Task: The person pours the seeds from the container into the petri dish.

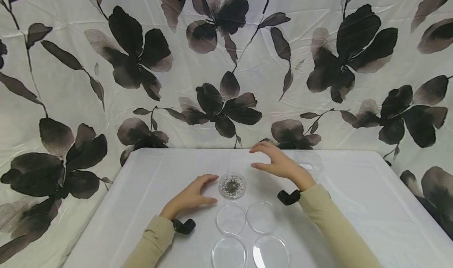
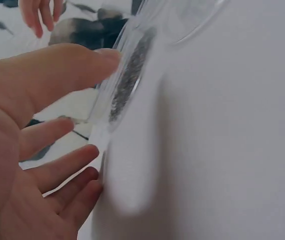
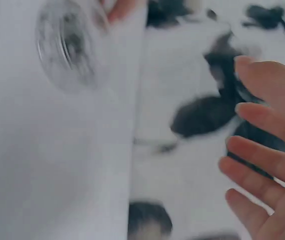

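Head view: a round, clear plastic dish (image 1: 231,196) of dark specks lies at three o'clock from the nearer left hand (image 1: 191,194), eight o'clock from the right hand (image 1: 278,164); both hands are loosely spread, gripping nothing.

A pale hanging (image 1: 269,83) fills the background, printed with large dark flowers (image 1: 141,55) in charcoal fading to mauve-grey, with thin stems and pointed leaves (image 1: 61,55) between them. Fine creases run across it, and it appears to be cloth, though its texture is too soft to be sure. It continues down past both sides of a plain white worktop (image 1: 371,197), which has rounded far corners and a straight back edge. The light is diffuse, and soft-edged shadows (image 2: 167,200) fall across the white surface.
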Action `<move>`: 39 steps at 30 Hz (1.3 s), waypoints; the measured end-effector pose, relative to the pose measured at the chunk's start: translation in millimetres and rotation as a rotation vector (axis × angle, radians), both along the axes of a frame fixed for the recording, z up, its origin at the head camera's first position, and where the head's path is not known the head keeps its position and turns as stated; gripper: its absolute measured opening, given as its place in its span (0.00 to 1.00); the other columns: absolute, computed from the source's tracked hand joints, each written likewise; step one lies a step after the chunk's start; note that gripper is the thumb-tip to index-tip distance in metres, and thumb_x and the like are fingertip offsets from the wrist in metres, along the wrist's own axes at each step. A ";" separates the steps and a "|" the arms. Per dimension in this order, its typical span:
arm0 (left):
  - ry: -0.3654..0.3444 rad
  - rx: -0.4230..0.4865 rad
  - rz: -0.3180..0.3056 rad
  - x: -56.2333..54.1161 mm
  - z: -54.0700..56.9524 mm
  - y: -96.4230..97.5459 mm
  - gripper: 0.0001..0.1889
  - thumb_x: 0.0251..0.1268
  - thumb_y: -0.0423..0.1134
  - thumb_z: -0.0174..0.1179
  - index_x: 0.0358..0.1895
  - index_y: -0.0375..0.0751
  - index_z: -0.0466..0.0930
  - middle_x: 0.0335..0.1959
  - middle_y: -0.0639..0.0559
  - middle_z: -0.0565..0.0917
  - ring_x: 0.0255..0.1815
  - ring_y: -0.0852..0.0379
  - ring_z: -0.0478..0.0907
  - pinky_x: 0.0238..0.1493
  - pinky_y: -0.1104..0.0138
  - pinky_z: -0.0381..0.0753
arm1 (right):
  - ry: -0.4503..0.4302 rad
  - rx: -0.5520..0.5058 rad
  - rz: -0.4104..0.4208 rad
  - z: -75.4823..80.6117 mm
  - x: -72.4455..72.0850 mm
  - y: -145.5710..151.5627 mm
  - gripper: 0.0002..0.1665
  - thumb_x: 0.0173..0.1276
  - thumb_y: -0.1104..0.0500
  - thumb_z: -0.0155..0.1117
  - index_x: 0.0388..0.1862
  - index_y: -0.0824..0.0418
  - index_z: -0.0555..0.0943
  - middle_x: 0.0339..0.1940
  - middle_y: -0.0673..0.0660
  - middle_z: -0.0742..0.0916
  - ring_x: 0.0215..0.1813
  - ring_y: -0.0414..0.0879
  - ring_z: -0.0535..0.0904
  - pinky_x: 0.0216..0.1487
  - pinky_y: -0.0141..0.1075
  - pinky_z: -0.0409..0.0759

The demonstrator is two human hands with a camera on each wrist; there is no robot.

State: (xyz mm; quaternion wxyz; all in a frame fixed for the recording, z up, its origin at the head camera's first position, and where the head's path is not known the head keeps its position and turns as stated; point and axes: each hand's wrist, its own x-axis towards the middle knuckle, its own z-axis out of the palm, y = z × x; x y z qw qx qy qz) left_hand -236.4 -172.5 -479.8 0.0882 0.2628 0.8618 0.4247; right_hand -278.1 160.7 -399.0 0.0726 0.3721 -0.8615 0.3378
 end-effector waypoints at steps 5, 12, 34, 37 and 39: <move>-0.009 -0.014 0.011 26.2 -1.5 -7.9 0.42 0.55 0.48 0.74 0.71 0.41 0.66 0.70 0.43 0.69 0.72 0.41 0.62 0.72 0.45 0.59 | 0.057 -0.147 -0.084 6.8 5.6 47.5 0.24 0.64 0.63 0.71 0.59 0.63 0.79 0.60 0.61 0.79 0.63 0.55 0.74 0.63 0.54 0.71; -0.003 0.043 -0.009 62.0 -9.9 -7.7 0.38 0.56 0.52 0.73 0.70 0.46 0.69 0.68 0.53 0.69 0.71 0.48 0.63 0.72 0.50 0.61 | -0.021 -0.301 -0.298 10.1 27.6 98.1 0.27 0.69 0.67 0.65 0.65 0.70 0.73 0.64 0.69 0.75 0.67 0.64 0.68 0.70 0.59 0.63; 0.191 0.034 -0.056 61.3 -31.5 14.9 0.45 0.46 0.58 0.76 0.71 0.55 0.69 0.64 0.64 0.72 0.65 0.59 0.68 0.65 0.51 0.66 | -0.575 -0.732 -0.226 -104.3 20.0 160.3 0.60 0.60 0.76 0.65 0.81 0.59 0.41 0.81 0.66 0.52 0.81 0.51 0.42 0.72 0.27 0.54; 0.223 0.017 -0.044 62.4 -31.9 14.8 0.44 0.47 0.59 0.75 0.71 0.56 0.69 0.63 0.64 0.72 0.64 0.59 0.68 0.64 0.50 0.68 | -0.535 -0.664 -0.287 -105.7 19.0 156.9 0.61 0.60 0.71 0.71 0.81 0.58 0.41 0.80 0.64 0.56 0.81 0.51 0.41 0.78 0.36 0.43; 0.232 0.010 -0.038 62.9 -32.0 14.9 0.44 0.47 0.60 0.75 0.71 0.57 0.69 0.63 0.64 0.72 0.64 0.59 0.68 0.63 0.50 0.69 | -0.514 -0.639 -0.323 -105.9 18.9 155.2 0.62 0.59 0.70 0.72 0.81 0.58 0.42 0.79 0.66 0.57 0.81 0.52 0.42 0.79 0.43 0.37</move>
